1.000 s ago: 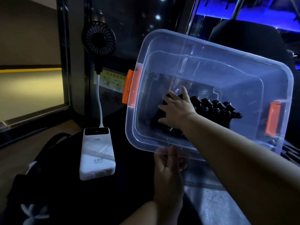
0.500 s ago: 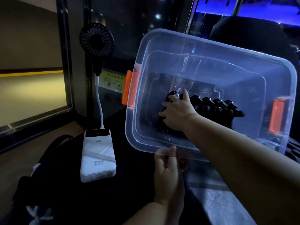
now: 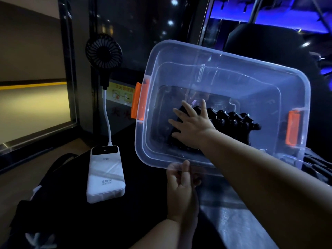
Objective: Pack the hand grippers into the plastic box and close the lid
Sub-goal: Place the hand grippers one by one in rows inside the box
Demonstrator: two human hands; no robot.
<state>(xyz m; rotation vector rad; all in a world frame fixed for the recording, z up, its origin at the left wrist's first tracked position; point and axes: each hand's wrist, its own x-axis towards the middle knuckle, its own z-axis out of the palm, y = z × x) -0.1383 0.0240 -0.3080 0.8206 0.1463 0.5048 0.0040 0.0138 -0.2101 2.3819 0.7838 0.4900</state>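
A clear plastic box (image 3: 221,56) with orange latches (image 3: 137,103) is tilted toward me, its opening facing the camera. Black hand grippers (image 3: 231,121) lie in a row on its floor. My right hand (image 3: 190,126) reaches inside with fingers spread, pressing flat on the left end of the grippers. My left hand (image 3: 181,191) grips the box's near rim from below, thumb over the edge. No lid can be clearly made out.
A white power bank (image 3: 106,175) lies on the dark surface to the left, cabled to a small black fan (image 3: 103,51) standing upright. A dark bag (image 3: 45,194) sits at the lower left. More black items (image 3: 316,168) lie right of the box.
My right hand has spread its fingers wider over the hand grippers. The box and my left hand have stayed nearly still.
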